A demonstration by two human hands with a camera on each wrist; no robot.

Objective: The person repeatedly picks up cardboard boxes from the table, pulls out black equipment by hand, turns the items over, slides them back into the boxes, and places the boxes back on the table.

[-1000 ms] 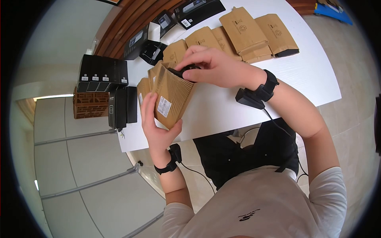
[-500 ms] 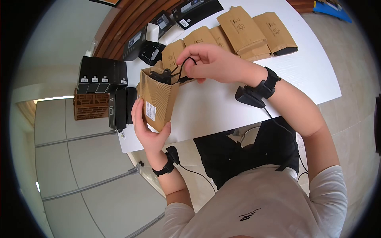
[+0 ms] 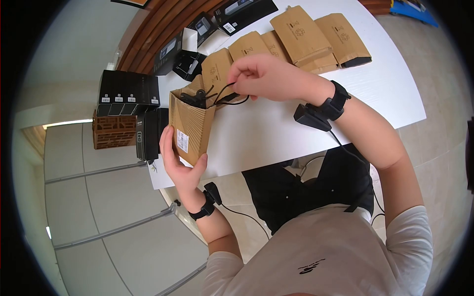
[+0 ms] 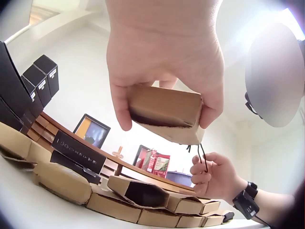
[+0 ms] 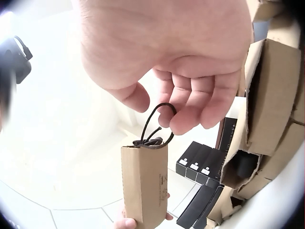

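Note:
My left hand (image 3: 183,173) grips the lower end of a brown cardboard box (image 3: 193,123) with a striped front and a white label, thumb on one side and fingers on the other. The box stands tilted with its open top up. Inside the mouth lies a bundle of black cable (image 3: 194,98). A thin black cord loop (image 5: 148,118) rises out of it. At this loop is my right hand (image 3: 270,79); the cord passes across its fingertips, while the thumb (image 5: 136,98) stays apart from the fingers in the right wrist view.
Several brown cardboard boxes (image 3: 301,34) lie along the far side of the white table (image 3: 291,128). Black boxes (image 3: 128,91) stand at the left edge, and an opened black box (image 3: 188,66) lies behind the held box. A wooden lattice box (image 3: 114,131) is beyond.
The right hand has come out of the box mouth and moved right, and the black cord now sticks out. The held box has shifted left and stands more upright.

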